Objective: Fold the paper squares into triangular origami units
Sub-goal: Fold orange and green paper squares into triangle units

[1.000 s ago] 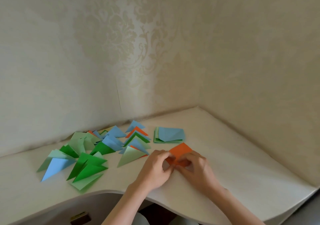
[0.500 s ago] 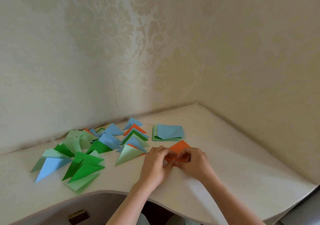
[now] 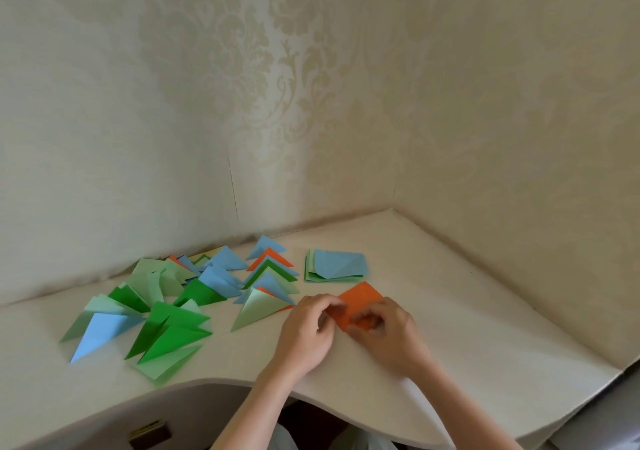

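Two patterned cream walls meeting in a corner behind. Below, pale curved table filling that corner, front edge scooped inward toward the person. On its left half, wide scatter of folded triangular units in dark green, light green, blue and orange, many overlapping, spread from near the wall toward the front edge. Right of the scatter, near the back, small stack of paper squares, blue sheet on top, green edges showing underneath. Just in front of that stack, apart from it, orange paper square lying on the table, far corner pointing to the wall, near part hidden under fingers. Left hand at the orange sheet's left edge, fingers curled and pinching the paper. Right hand at the near right edge, fingers bent down onto the paper and gripping it. Hands almost touching over the sheet. Exact shape of the fold beneath the fingers: cannot tell. Near the bottom left, below the table edge, small dark handle-like fitting.
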Demonstrator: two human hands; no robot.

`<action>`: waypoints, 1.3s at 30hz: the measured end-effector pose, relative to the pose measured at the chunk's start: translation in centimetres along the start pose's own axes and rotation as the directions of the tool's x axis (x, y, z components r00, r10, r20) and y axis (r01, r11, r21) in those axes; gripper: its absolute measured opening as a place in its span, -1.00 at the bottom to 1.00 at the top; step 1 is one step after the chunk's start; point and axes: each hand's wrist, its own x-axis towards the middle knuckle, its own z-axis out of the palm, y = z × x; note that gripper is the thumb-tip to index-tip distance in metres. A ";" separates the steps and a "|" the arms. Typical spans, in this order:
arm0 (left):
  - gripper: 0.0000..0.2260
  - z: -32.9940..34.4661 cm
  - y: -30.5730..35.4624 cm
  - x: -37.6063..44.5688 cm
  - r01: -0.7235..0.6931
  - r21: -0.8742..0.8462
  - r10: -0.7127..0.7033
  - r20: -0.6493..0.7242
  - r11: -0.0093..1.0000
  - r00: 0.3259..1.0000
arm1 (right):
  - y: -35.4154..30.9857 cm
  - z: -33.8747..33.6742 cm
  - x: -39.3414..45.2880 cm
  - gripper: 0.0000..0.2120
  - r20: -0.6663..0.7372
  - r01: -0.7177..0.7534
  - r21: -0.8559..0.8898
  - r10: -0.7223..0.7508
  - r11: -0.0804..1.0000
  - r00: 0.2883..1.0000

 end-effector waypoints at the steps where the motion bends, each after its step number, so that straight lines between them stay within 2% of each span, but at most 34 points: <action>1: -0.66 -0.1 0.1 0.0 0.001 -0.003 -0.001 0.010 1.000 1.000 | 0.0 0.2 -0.1 -0.82 -0.009 0.008 -0.013 -0.008 1.000 1.000; 5: -0.63 0.1 0.3 -0.1 -0.032 0.027 0.032 -0.007 0.999 0.999 | 0.4 0.0 0.1 -0.76 0.028 0.019 -0.042 -0.018 0.999 0.999; 8: -0.66 0.4 0.1 -0.1 -0.076 0.037 0.078 -0.037 0.996 0.996 | 0.7 -0.8 0.4 -0.89 0.096 0.012 -0.019 -0.010 1.000 0.995; 11: -0.74 0.6 -0.2 -0.1 -0.100 0.011 0.100 -0.058 0.995 0.993 | 0.7 -1.8 0.6 -0.92 0.124 0.006 0.046 -0.011 0.999 0.992; 14: -0.84 0.6 -0.5 0.0 -0.099 -0.024 0.097 -0.064 0.995 0.993 | 0.7 -2.2 0.5 -0.92 0.069 -0.019 0.110 0.011 0.994 0.998; 18: -0.85 0.6 -0.5 0.1 -0.082 -0.026 0.080 -0.069 0.996 0.994 | 0.5 -2.0 -0.2 -0.85 -0.019 -0.015 0.117 0.017 0.993 1.000; 23: -0.84 0.4 -0.4 0.0 -0.080 -0.021 0.079 -0.063 0.997 0.995 | 1.5 -1.4 -1.5 -0.94 -0.078 0.140 0.020 -0.138 0.990 0.987; 28: -0.84 0.3 -0.3 -0.1 -0.048 -0.037 0.046 -0.053 0.998 0.998 | 1.7 -0.4 -1.9 -0.88 -0.137 0.206 -0.056 -0.212 0.977 0.968; 33: -0.87 0.3 -0.1 -0.1 -0.026 0.009 0.026 -0.033 1.000 0.999 | 1.7 0.1 -0.9 -0.81 -0.166 0.141 -0.071 -0.151 0.987 0.974; 39: -0.84 0.8 -0.4 0.2 -0.081 0.144 0.105 -0.164 0.986 0.981 | 1.5 1.0 -0.9 -0.74 -0.215 0.105 -0.068 -0.117 0.992 0.970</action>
